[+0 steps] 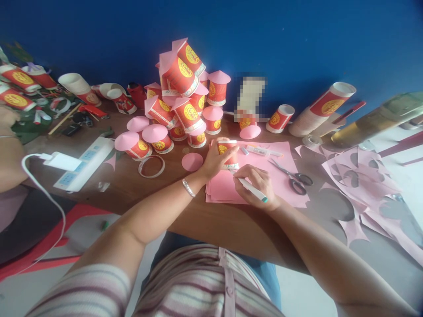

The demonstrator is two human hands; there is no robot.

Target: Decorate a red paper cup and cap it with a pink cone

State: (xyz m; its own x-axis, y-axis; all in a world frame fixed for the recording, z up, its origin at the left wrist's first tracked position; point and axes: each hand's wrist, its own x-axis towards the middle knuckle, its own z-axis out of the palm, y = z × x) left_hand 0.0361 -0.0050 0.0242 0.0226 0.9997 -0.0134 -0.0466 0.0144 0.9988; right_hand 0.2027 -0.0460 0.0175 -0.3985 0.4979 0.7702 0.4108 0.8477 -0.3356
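Observation:
My left hand (215,159) is wrapped round a red paper cup (228,154) with a yellow emblem, standing on a stack of pink paper (228,190). In my right hand (256,186) is a white marker (253,190) with a green end, its tip close to the cup's lower rim. Whether the tip touches the cup I cannot tell. Behind my right hand lie a second marker (259,150) and a small cap (244,151) on the paper. Scissors (295,178) rest at the right part of the sheets. Left of the cup is a pink paper disc (192,162).
Red cups with pink cone tops (185,110) are piled at the back. A tall stack of cups (322,108) leans at the right, near pink paper scraps (363,176). A power strip (84,165) with a white cable lies left, beside another person's arm (11,152).

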